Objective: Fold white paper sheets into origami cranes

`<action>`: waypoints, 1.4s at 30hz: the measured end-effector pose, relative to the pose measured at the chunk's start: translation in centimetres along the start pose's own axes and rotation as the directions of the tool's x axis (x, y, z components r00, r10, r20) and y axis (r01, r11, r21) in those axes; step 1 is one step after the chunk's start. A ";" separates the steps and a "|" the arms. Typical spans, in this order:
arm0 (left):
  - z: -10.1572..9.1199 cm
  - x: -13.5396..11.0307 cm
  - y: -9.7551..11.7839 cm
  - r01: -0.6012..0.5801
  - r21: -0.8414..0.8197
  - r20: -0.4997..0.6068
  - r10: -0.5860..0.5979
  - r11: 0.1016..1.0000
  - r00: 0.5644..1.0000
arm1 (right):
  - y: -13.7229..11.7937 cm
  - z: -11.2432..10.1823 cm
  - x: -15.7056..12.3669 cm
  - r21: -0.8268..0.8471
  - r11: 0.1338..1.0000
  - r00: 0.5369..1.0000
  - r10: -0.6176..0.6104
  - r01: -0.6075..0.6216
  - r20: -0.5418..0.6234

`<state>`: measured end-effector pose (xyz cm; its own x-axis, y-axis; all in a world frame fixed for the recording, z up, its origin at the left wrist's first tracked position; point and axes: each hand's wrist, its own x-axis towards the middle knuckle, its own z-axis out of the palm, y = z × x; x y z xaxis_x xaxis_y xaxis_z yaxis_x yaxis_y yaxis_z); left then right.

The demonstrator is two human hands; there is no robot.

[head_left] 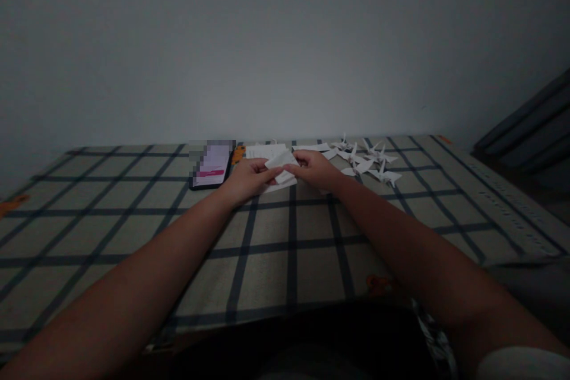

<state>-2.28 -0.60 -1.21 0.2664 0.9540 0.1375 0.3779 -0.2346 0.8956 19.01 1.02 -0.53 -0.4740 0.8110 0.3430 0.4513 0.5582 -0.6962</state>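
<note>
Between my two hands is a small piece of folded white paper (281, 161), raised a little over the checked tablecloth. My left hand (252, 179) pinches its left side, thumb on top. On the right side, my right hand (315, 170) grips it between thumb and fingers. The fingers under the paper are partly hidden. Just beyond the hands lies a stack of white paper sheets (258, 150). To the right of my right hand stand several white origami cranes (356, 161), grouped close together.
A phone (212, 166) with its screen lit lies left of my left hand. The checked tablecloth (133, 219) covers the table, which meets a plain wall (285, 41) at the back. Dark striped fabric (529, 113) hangs at the far right.
</note>
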 end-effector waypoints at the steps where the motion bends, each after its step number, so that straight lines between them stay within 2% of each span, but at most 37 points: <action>1: 0.0 0.0 0.0 -0.003 0.002 -0.002 0.003 1.000 1.000 | 0.0 0.0 0.0 -0.010 1.000 1.000 -0.002 0.002 0.002; 6: 0.1 0.1 0.3 -0.066 -0.081 -0.047 0.062 0.995 0.997 | 0.2 -0.1 0.1 -0.035 0.999 1.000 -0.020 0.020 0.002; 10: 0.0 -0.1 0.8 -0.105 -0.050 -0.089 0.100 0.993 0.991 | 0.4 0.0 0.1 -0.009 1.000 1.000 -0.024 0.024 0.008; 16: 0.1 -0.2 1.0 -0.070 -0.108 -0.140 0.055 0.992 0.989 | 0.2 0.0 0.1 -0.010 0.999 0.999 -0.033 0.033 -0.015; 22: -0.1 -0.1 0.8 -0.101 -0.071 -0.161 0.089 0.992 0.983 | -0.1 0.0 -0.1 -0.012 1.000 1.000 -0.019 0.019 0.005; 25: 0.1 0.0 0.6 -0.071 -0.130 -0.150 0.051 0.989 0.987 | -0.1 -0.1 -0.1 -0.025 0.999 0.999 -0.034 0.034 0.011; 28: 0.2 -0.1 0.4 -0.033 -0.168 -0.080 0.020 0.985 0.997 | -0.1 -0.1 -0.1 -0.017 1.000 1.000 -0.019 0.019 0.012; 33: 0.0 -0.2 0.1 -0.077 0.036 -0.058 0.079 0.996 0.995 | -0.1 -0.1 -0.1 -0.022 1.000 1.000 0.017 -0.017 0.011; 36: -0.2 -0.2 0.1 -0.099 0.042 -0.041 0.101 0.994 0.994 | -0.2 -0.1 -0.2 -0.017 1.000 1.000 0.016 -0.016 0.024; 42: 0.0 0.1 -0.4 -0.035 0.041 -0.020 0.036 0.999 0.999 | -0.3 -0.2 -0.2 0.013 0.999 0.999 0.029 -0.029 0.028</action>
<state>-2.36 -0.42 -1.56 0.2617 0.9486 0.1778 0.4047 -0.2751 0.8721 19.15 0.73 -0.24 -0.4819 0.8215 0.3047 0.4551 0.5318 -0.7142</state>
